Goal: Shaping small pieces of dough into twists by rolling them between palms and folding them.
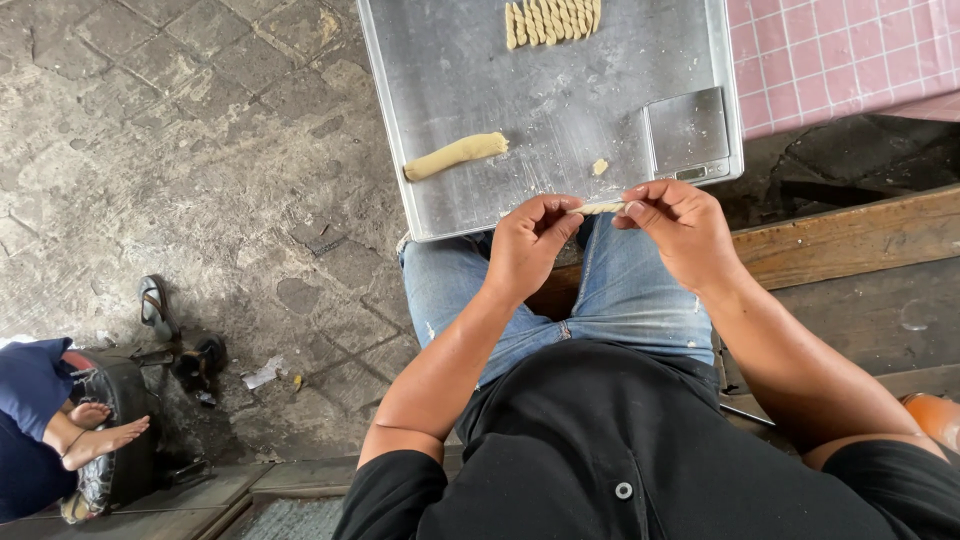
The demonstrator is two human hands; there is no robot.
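- Black shirt (610, 450) fills the bottom of the view, with blue jeans (640, 290) on the knees just above it.
- Both hands hover over the knees, at the near edge of a metal tray (450, 90) that rests on the lap.
- Left hand (525, 250) has its grip pinched on the left end of a thin dough strip (600, 208); right hand (685, 225) has its grip pinched on the right end.
- That dough strip is held level between the two hands, just off the tray's near edge and clear of its surface.
- On the tray near its left edge lies a dough log (457, 155), thick and slanted.
- A small dough crumb (599, 167) sits near the middle of the near edge.
- A row of twisted dough pieces (552, 20) lies side by side at the far edge.
- A flat square scale (686, 132) occupies the near right corner of the tray.
- A pink checked cloth (850, 55) lies beyond the tray's right edge.
- On the stone floor (180, 150) at the left stand sandals (160, 305), and another person's bare feet (95, 425) show at the picture's left edge.
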